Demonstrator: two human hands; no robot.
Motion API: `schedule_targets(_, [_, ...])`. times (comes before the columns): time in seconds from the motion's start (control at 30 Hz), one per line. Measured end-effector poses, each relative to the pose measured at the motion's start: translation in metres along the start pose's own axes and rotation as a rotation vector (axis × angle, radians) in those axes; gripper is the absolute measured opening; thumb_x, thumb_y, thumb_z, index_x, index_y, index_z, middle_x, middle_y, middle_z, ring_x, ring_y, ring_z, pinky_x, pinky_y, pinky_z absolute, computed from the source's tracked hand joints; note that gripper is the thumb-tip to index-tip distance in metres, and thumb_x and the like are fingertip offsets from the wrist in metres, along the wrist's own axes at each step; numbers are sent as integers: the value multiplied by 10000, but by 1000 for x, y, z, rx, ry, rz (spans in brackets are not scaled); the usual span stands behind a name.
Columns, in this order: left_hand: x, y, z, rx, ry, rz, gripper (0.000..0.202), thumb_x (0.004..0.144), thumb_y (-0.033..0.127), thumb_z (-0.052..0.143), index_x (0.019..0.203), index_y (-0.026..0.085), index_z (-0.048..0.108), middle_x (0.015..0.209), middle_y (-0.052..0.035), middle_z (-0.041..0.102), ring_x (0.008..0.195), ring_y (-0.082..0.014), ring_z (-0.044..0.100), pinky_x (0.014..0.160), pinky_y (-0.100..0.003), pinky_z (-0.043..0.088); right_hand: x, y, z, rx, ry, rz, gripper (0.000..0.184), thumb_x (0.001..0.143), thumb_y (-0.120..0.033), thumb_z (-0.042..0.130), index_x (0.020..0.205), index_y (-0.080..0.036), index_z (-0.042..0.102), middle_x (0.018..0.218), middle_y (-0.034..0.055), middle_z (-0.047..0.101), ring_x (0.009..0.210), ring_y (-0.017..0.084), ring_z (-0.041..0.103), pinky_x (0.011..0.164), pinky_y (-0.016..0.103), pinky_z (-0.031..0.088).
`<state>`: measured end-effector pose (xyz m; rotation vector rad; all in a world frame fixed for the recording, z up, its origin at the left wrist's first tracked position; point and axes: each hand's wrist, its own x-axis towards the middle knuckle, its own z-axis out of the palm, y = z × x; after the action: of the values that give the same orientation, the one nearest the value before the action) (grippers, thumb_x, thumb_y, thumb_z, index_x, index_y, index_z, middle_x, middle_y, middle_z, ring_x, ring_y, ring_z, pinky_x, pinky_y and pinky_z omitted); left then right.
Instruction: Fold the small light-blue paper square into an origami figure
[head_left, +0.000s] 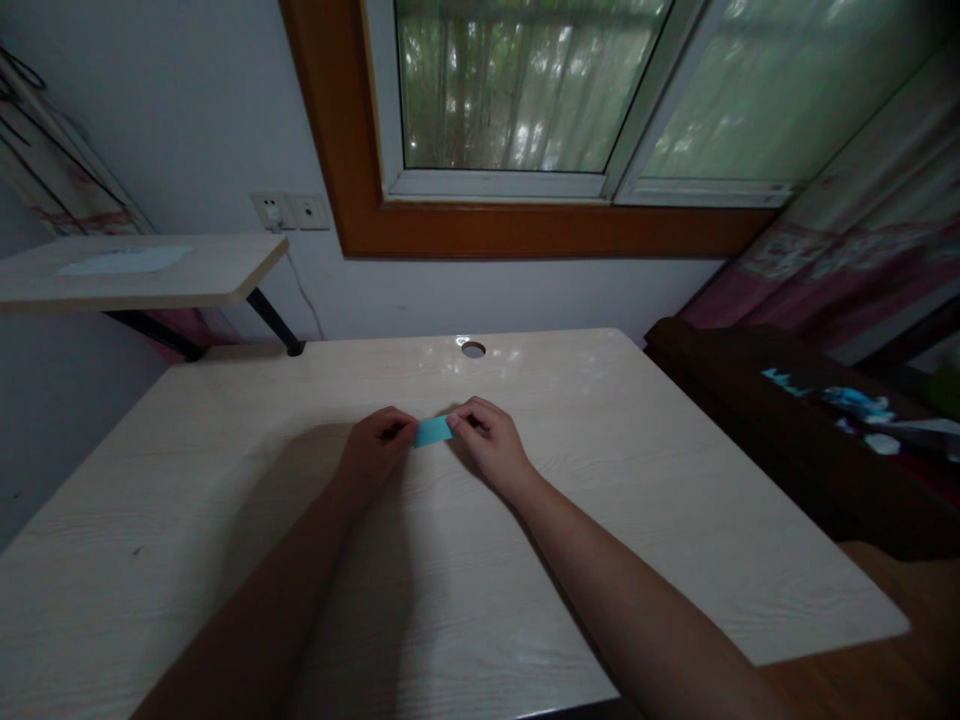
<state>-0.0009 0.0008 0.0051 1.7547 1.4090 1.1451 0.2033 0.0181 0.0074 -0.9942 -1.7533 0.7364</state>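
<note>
Between my hands, over the middle of the pale wood-grain desk point(637, 480), is a small turquoise strip point(433, 431) that looks like paper. My left hand point(379, 445) pinches its left end between thumb and fingers. At the other end, my right hand point(491, 437) grips the strip in the same way. The strip is stretched flat and slightly tilted, its right end a little higher. Its exact material is too small to tell, and its two ends are hidden under my fingertips.
A round cable hole point(473, 349) lies near the desk's back edge. On the left, a raised shelf point(225, 280) on black legs carries a pale sheet point(127, 261). Wall sockets point(291, 211) and a window stand behind. Dark brown furniture point(750, 430) with assorted items is on the right.
</note>
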Motion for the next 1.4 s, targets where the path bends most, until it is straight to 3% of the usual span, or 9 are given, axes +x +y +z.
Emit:
schedule_targets(0.3, [3,-2,-6,-148,125,-39,180,851,300,567,759,166,647,726,-17,645,676,-137,590,660,-247,480,4,17,-7,120,219,172,203,874,-363,578,769,-196,623,723,3,566,717,169,530,674,276,432])
schedule_targets(0.47, [4,2,-2,-178,137,-23,200,857,366,601,864,175,660,824,-27,644,712,-136,612,659,-246,509,2,11,-2,101,114,125,192,884,-338,575,772,-195,638,744,14,581,716,166,542,657,277,426])
schedule_targets(0.57, [3,3,0,-125,68,48,207,844,382,632,904,194,692,935,-50,647,802,-154,631,675,-245,521,1,3,0,39,27,29,160,883,-300,590,788,-196,666,750,17,590,714,160,552,662,280,420])
schedule_targets(0.7, [1,4,2,-16,-34,130,167,858,339,630,811,189,687,814,-31,643,749,-147,612,689,-247,501,0,-3,0,-7,-27,-39,155,900,-294,579,821,-202,676,765,27,612,746,167,583,691,287,443])
schedule_targets(0.93, [0,3,2,113,-91,204,160,880,309,597,794,190,660,778,-17,619,721,-140,594,678,-243,472,-2,-6,3,-58,-126,-126,76,859,-236,621,886,-230,692,842,29,663,813,171,619,743,294,471])
schedule_targets(1.2, [-2,6,3,125,-87,229,174,883,313,584,783,188,651,784,-29,622,724,-146,591,681,-250,471,-2,-9,3,-142,-122,-165,98,861,-210,591,841,-228,685,799,31,657,806,178,617,750,304,472])
schedule_targets(1.4, [-2,8,1,135,-52,232,167,871,284,597,746,183,643,734,-17,595,690,-137,568,653,-243,447,-1,-5,3,-170,-30,-135,80,822,-186,608,808,-218,680,763,30,643,753,179,593,714,307,461])
